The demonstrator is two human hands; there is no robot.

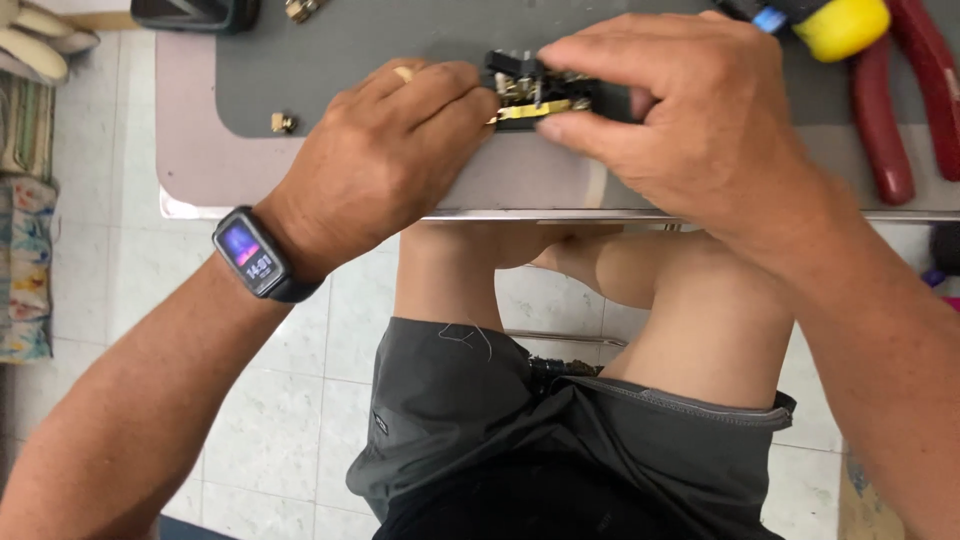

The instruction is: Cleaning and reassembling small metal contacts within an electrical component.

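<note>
Left hand (pixel 385 165) and right hand (pixel 690 110) pinch the black brass-tabbed part (pixel 530 90) between narrowed fingertips

Mostly hidden under both hands (pixel 540 120): small black part with brass strips (pixel 530 95), its shape unclear. Cut off by the top edge: red-handled pliers (pixel 905 110), yellow tool end (pixel 842 25), dark case (pixel 195 12). Too small to identify: brass piece (pixel 283 122).

Pale tiled floor (pixel 270 420), metal-edged table (pixel 190 170)
</note>
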